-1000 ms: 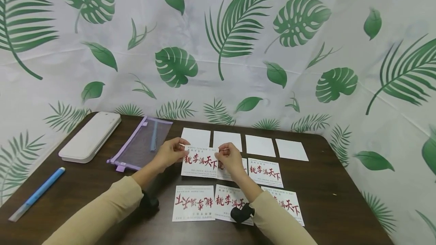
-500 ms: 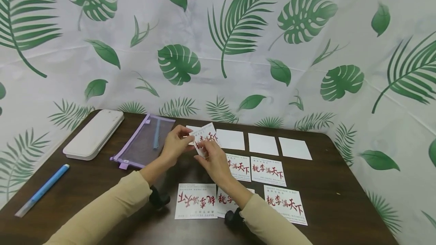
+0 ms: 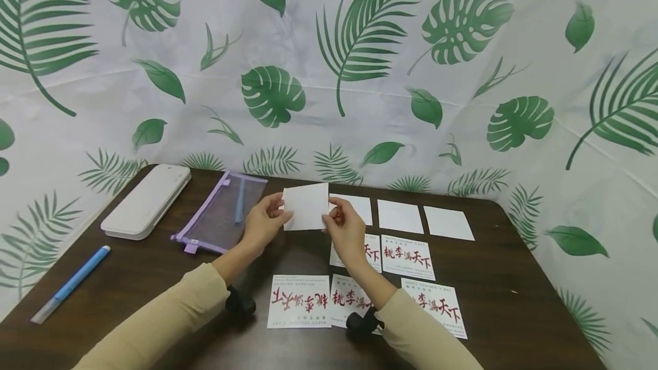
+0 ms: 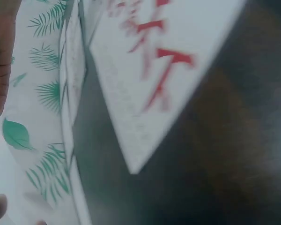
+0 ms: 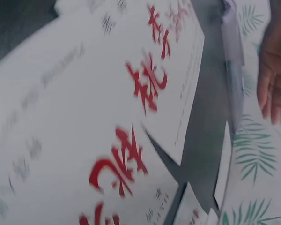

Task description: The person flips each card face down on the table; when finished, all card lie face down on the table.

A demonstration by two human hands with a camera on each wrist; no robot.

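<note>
A square card (image 3: 307, 207) is held up over the back of the table, its plain white face towards me. My left hand (image 3: 263, 224) pinches its left edge between thumb and fingers, and my right hand (image 3: 346, 232) pinches the right edge. Just beyond the right hand lies a blank white card (image 3: 354, 205), partly covered. Under the right forearm are a card with red Chinese characters (image 3: 373, 253) and another printed card (image 3: 341, 296). The printed card (image 3: 300, 302) at front left lies upside down. In the left wrist view a red-lettered card (image 4: 150, 70) appears blurred.
Two more blank cards (image 3: 400, 217) lie at the back right, with a printed card (image 3: 408, 257) and another printed card (image 3: 442, 310) nearer. At left are a purple-edged mesh pouch (image 3: 218, 218), a white case (image 3: 146, 201) and a blue pen (image 3: 72, 284).
Both hands have lifted a printed card from the middle row and carried it back. Its red-lettered side faced me; now its white side does, and the right hand has moved to its right edge.
</note>
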